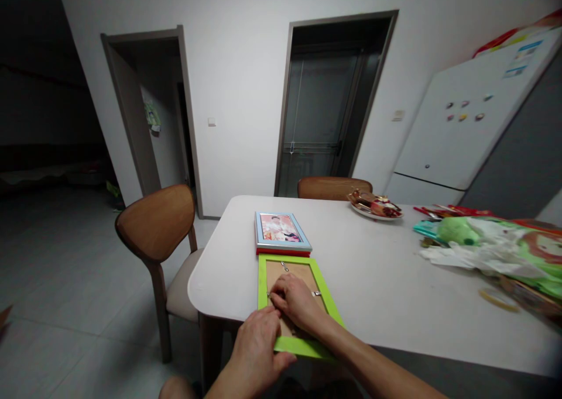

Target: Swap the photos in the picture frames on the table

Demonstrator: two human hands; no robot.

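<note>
A green picture frame (322, 282) lies face down at the table's near edge, its brown backing board (302, 268) and metal clips showing. My left hand (259, 343) grips the frame's near left corner, thumb over the near rail. My right hand (296, 299) rests over the backing board, its fingers bent together near the left rail; whatever they hold is too small to make out. Just beyond the green frame, a light blue picture frame (283, 232) with a pink picture lies face up on top of something red (281, 251).
On the white table (364, 276) are a plate of items (375, 206) at the back and a green bag with crumpled white plastic (487, 247) at the right. Wooden chairs (158, 220) (333, 187) stand left and behind. A white fridge (465, 118) is at the right.
</note>
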